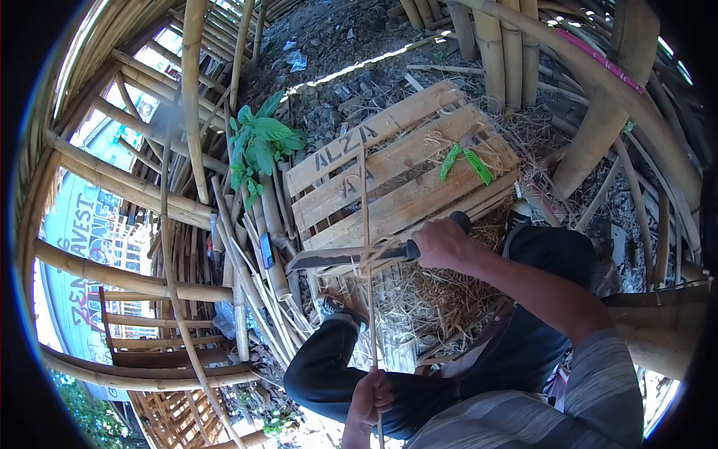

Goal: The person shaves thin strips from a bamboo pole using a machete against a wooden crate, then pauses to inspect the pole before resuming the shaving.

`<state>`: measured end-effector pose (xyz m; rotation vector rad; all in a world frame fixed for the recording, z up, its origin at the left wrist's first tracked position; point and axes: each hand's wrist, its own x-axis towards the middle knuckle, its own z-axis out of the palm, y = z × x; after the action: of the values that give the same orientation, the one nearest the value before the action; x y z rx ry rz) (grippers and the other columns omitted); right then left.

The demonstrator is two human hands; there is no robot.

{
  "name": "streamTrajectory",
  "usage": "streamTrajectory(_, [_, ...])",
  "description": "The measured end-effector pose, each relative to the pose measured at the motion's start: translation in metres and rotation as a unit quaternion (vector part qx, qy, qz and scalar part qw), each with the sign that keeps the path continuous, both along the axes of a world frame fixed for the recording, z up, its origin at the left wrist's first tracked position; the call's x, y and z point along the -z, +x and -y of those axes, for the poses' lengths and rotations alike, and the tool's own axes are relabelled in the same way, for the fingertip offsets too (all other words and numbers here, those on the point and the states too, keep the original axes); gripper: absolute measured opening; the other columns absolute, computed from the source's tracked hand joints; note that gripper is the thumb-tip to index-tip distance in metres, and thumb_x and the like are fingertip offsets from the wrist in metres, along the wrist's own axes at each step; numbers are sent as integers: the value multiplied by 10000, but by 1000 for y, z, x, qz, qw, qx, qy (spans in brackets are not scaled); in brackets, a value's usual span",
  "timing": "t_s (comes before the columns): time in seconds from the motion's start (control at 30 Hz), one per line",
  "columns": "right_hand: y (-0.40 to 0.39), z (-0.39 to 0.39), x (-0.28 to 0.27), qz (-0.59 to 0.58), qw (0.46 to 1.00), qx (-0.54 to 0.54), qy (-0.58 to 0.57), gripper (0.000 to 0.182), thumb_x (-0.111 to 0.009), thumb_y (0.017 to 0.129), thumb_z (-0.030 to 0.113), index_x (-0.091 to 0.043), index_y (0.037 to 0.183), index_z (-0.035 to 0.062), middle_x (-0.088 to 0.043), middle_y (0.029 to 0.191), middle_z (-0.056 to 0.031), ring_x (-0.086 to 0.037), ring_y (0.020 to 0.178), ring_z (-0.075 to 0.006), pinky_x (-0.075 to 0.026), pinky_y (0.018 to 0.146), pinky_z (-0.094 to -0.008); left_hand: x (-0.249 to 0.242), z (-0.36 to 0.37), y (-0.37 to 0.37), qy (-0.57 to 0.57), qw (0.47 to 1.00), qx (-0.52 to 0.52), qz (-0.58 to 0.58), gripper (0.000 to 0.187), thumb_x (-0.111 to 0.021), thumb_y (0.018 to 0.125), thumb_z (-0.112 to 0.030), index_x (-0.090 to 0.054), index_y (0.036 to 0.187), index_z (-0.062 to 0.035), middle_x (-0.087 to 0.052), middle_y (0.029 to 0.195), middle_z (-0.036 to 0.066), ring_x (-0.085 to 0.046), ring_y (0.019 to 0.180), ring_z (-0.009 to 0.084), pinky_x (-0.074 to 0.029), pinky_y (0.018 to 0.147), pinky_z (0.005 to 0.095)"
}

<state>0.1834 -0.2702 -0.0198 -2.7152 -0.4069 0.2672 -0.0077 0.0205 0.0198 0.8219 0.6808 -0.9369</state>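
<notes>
My right hand (443,244) is wrapped round the dark handle of a machete (329,258), its blade pointing left. The blade lies across a long, thin bamboo strip (365,202), with pale curled shavings (374,258) where they meet. Lower down, my left hand (369,396) has its fingers closed round the strip, which runs up from my lap over a slatted wooden crate (426,187). Bold dark letters mark the crate's slats. Two bright green pieces (477,166), of a kind I cannot make out, rest on top of it.
Straw-like shavings (441,307) cover the ground around my legs. Cut bamboo poles (277,277) and a small blue-edged device (267,251) lie left of the crate, near a leafy plant (262,142). Bamboo rails (127,277) stand at left, thick poles (512,60) at upper right.
</notes>
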Motion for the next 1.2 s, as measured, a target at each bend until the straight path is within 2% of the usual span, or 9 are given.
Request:
streamTrajectory(0.2, [1,-3,14,59,998,30,-9,210,-596,657,171,-654,820,53,-649,704,-158,-658,700,-281,-520,615,-396,10,0,-6,-153,987,-40,-33,373,-283,984,-415,-343,733,-145,-246,544,-53,-164,398,43,-145,347,192])
streamTrajectory(0.3, [-1,-1,3,74,996,33,-24,204,-591,661,175,-652,808,48,-650,735,-174,-658,708,-284,-525,620,-405,3,5,-2,-86,996,-29,-16,381,-283,982,-419,-341,722,-146,-246,547,-54,-167,398,39,-144,347,189])
streamTrajectory(0.5, [-33,-12,-6,-66,996,-60,31,262,-625,635,218,-652,806,21,-642,745,-178,-651,715,-319,-525,662,-413,-6,3,-4,51,997,10,53,389,-321,973,-429,-343,692,-161,-243,541,-54,-195,406,44,-151,348,196])
streamTrajectory(0.67, [-38,-25,9,-44,988,-145,30,237,-648,617,208,-651,764,22,-645,741,-158,-649,721,-309,-522,672,-408,-6,-4,-6,109,992,9,65,395,-319,968,-445,-342,692,-164,-240,536,-54,-187,399,46,-148,346,193])
streamTrajectory(0.73, [-22,-16,4,-55,996,-70,15,236,-659,615,204,-657,775,30,-648,750,-156,-651,729,-301,-520,682,-402,-2,-16,-17,-8,1000,1,15,397,-315,969,-446,-340,693,-162,-237,529,-53,-180,394,48,-140,342,190])
streamTrajectory(0.83, [-1,4,5,-1,1000,17,-9,223,-666,622,205,-660,769,38,-650,752,-154,-652,723,-297,-518,680,-402,2,-24,-25,-15,1000,-3,19,394,-287,975,-443,-342,714,-153,-247,523,-51,-170,382,43,-132,337,197])
streamTrajectory(0.97, [-7,3,8,10,1000,26,-9,229,-668,626,203,-653,789,43,-652,750,-150,-653,715,-297,-515,675,-408,6,-22,-27,-37,999,-12,5,385,-283,977,-438,-340,723,-153,-245,524,-52,-168,381,44,-137,339,195])
streamTrajectory(1.13, [-1,5,23,84,995,38,-36,254,-642,644,186,-634,858,48,-654,756,-148,-656,726,-291,-518,661,-400,12,-15,-35,-198,975,-85,-54,387,-287,977,-438,-333,722,-149,-245,523,-50,-169,380,46,-142,341,195])
streamTrajectory(1.2, [-3,4,21,81,995,42,-33,241,-636,650,186,-637,844,44,-652,752,-151,-656,728,-297,-519,669,-404,5,-11,-32,-164,982,-77,-44,388,-287,976,-440,-332,723,-149,-245,524,-49,-170,381,46,-142,342,194])
